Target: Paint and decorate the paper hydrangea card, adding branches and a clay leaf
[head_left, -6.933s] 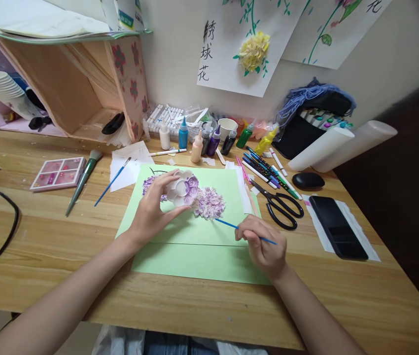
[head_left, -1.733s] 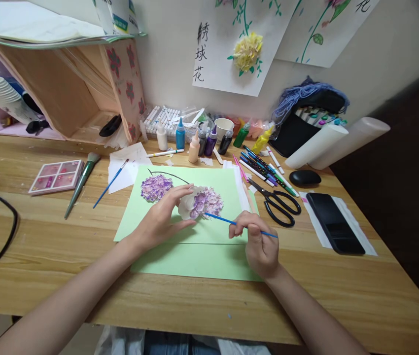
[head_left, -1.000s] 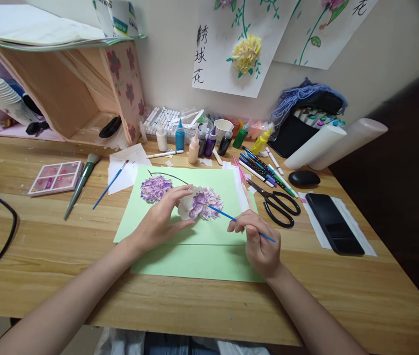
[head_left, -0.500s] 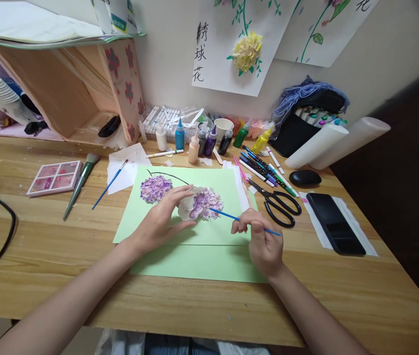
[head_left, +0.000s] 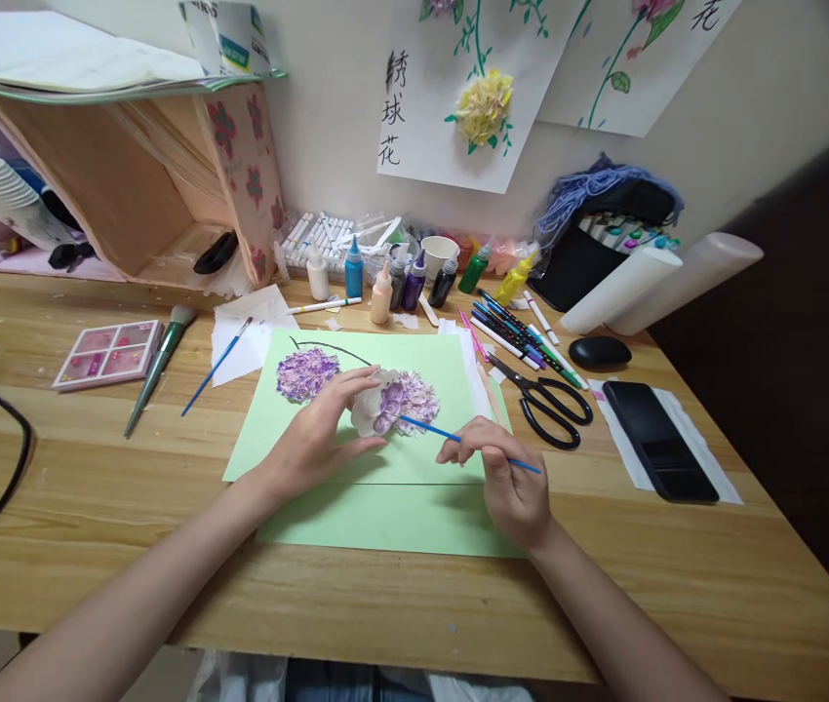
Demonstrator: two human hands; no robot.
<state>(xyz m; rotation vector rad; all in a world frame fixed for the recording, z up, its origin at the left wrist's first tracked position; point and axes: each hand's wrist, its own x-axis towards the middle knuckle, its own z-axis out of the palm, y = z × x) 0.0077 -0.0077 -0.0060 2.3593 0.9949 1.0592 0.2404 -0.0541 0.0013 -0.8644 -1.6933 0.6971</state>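
My left hand (head_left: pixel 318 426) grips the edge of a small white paint palette (head_left: pixel 366 403) with scalloped sides, tilted above green paper (head_left: pixel 385 522). Purple paint (head_left: pixel 388 404) coats the palette's right side. Between the fingers of my right hand (head_left: pixel 506 478) is a thin blue paintbrush (head_left: pixel 429 427), its tip at the purple paint. Just behind the palette, a textured pale purple flower (head_left: pixel 421 400) is partly hidden. A darker purple flower (head_left: pixel 307 374) lies to the left on the paper, with a thin dark stem line (head_left: pixel 331 346) above it.
Black-handled scissors (head_left: pixel 550 405) lie right of the paper, near several pens (head_left: pixel 513 331) and a phone (head_left: pixel 659 439). Paint bottles (head_left: pixel 381 292) line the back. At left are another blue brush (head_left: pixel 217 366), a large green brush (head_left: pixel 158 375) and a pink-framed palette box (head_left: pixel 108 353).
My right hand has shifted left with the paintbrush, bringing its tip from over the pale flower to the purple paint on the palette. My left hand has stayed nearly still.
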